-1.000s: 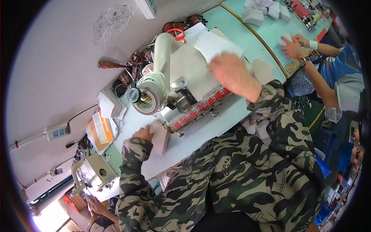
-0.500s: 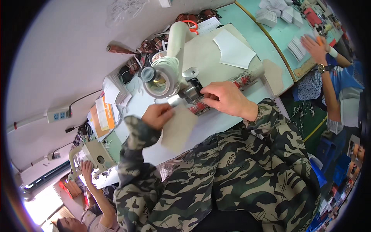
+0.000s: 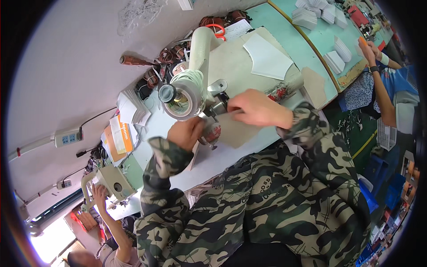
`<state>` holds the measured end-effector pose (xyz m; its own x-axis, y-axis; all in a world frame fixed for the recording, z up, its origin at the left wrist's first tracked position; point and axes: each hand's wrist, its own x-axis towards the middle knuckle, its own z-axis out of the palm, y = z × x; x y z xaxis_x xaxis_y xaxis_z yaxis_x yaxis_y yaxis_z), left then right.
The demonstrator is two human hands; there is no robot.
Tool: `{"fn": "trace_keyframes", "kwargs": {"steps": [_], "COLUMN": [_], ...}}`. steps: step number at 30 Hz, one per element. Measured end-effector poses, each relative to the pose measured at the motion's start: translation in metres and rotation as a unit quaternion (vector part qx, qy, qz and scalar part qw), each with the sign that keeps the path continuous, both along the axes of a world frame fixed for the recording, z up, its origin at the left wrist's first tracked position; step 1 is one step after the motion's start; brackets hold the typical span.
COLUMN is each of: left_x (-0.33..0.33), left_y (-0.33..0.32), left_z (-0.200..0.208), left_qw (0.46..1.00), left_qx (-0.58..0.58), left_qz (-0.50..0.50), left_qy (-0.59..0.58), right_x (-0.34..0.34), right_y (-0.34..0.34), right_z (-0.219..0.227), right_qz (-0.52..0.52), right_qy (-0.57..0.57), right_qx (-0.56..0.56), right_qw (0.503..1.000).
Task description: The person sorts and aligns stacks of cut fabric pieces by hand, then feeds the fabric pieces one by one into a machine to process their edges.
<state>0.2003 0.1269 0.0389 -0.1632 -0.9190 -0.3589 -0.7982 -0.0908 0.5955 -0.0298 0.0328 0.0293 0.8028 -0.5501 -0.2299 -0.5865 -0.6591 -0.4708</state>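
Observation:
A cream sewing machine [image 3: 201,49] stands in front of me, with a coil of pale thread [image 3: 189,78] around its head. My right hand [image 3: 260,109] is to the right of the machine's metal presser area [image 3: 218,107]. Its bent fingers grip the upper edge of a thin beige panel [image 3: 238,132], slightly blurred. Left of the machine's arm end [image 3: 210,132], my left hand [image 3: 184,133] is closed, fingertips close to that end. What it pinches, if anything, is hidden; a pale edge shows below it.
A white cut panel [image 3: 269,58] lies on the board behind. Stacked white pieces [image 3: 131,107] are at left, orange-handled scissors [image 3: 219,31] at the back. Two co-workers flank me: one hand [image 3: 100,193] at a machine, another's arm [image 3: 381,95] by paper stacks [image 3: 336,61].
The beige panel has moved from my left hand, right across the machine's front, to beneath my right hand. My left hand has shifted slightly right, uncovering the arm end. The right-hand co-worker's hands have lifted off the stack.

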Motion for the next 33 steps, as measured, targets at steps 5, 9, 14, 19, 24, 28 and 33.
{"fn": "trace_keyframes", "kwargs": {"steps": [5,9,14,19,24,28,33], "left_x": [0.019,0.048,0.061,0.024,0.047,0.082,0.085], "left_y": [0.021,-0.001,-0.031,-0.034,-0.003,0.043,0.09], "left_z": [-0.012,-0.034,-0.036,-0.041,-0.056,-0.082,-0.114], "left_qw": [0.911,0.918,0.955,0.945,0.994,0.918,0.939], "left_qx": [0.249,0.263,0.111,-0.3,-0.066,0.152,0.076], "left_qz": [0.031,0.022,-0.009,-0.114,0.084,-0.082,0.006], "left_qy": [0.327,0.296,0.273,-0.061,-0.006,-0.358,-0.336], "right_x": [-0.007,-0.009,-0.018,-0.003,-0.029,-0.058,-0.038], "right_y": [0.036,0.04,0.018,-0.001,-0.034,-0.043,0.008], "right_z": [-0.016,-0.019,-0.01,-0.007,0.015,0.024,-0.006], "right_qz": [-0.231,-0.016,-0.068,-0.059,-0.051,-0.158,-0.131], "right_qy": [-0.278,-0.037,-0.194,-0.142,-0.259,-0.107,-0.204], "right_qx": [0.347,0.421,0.199,-0.004,-0.133,-0.334,-0.099], "right_qw": [0.866,0.906,0.958,0.988,0.955,0.923,0.965]}}
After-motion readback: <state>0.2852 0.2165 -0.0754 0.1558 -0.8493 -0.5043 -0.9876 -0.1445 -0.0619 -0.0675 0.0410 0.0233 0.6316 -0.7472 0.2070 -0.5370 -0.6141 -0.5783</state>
